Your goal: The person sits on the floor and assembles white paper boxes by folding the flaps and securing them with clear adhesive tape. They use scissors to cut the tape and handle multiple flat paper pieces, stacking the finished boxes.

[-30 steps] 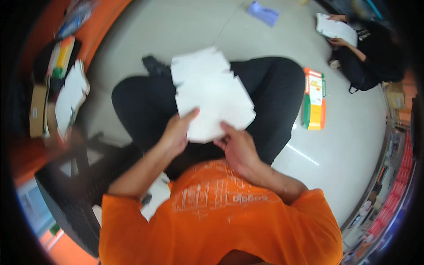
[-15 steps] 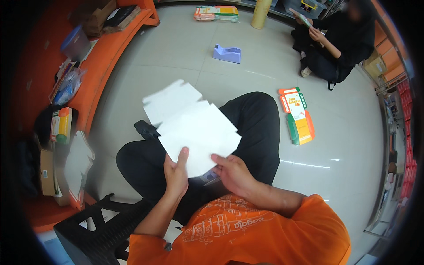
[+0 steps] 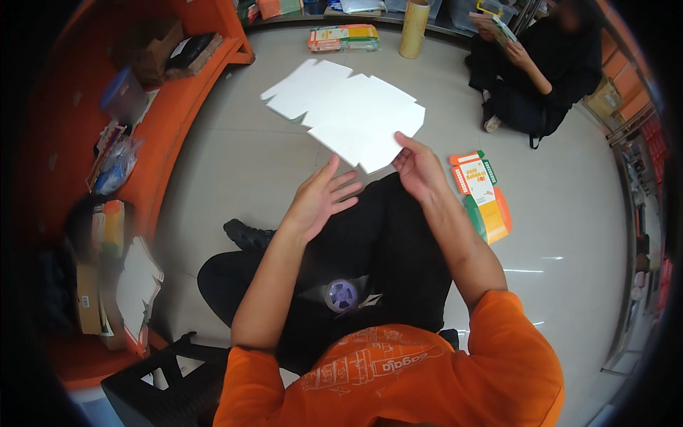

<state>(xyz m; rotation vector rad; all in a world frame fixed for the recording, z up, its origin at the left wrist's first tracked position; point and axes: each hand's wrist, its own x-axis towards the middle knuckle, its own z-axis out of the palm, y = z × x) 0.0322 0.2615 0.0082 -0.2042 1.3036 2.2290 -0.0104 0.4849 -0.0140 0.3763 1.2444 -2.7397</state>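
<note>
A die-cut cardboard box blank [image 3: 363, 107], its plain white side up, is held out ahead of me over the floor. My right hand [image 3: 420, 167] pinches its near right corner between thumb and fingers. Beside the near left edge is my left hand [image 3: 320, 198], fingers spread and palm turned toward the sheet; whether its thumb touches the edge I cannot tell. A tape roll with a purple core [image 3: 341, 295] lies in my lap, a small pale scrap [image 3: 371, 300] next to it.
Right of my knee lies a flat printed box blank [image 3: 478, 188]. At the far side are a stack of printed blanks [image 3: 343, 38] and a yellowish roll [image 3: 414, 30]. A seated person [image 3: 537, 78] holds a printed piece. Left stand an orange shelf [image 3: 192, 85] and a black stool [image 3: 171, 377].
Both arms have reached forward, carrying the blank away from my lap and turning it. My left hand has let go and spread its fingers. The blank now covers the purple tape dispenser.
</note>
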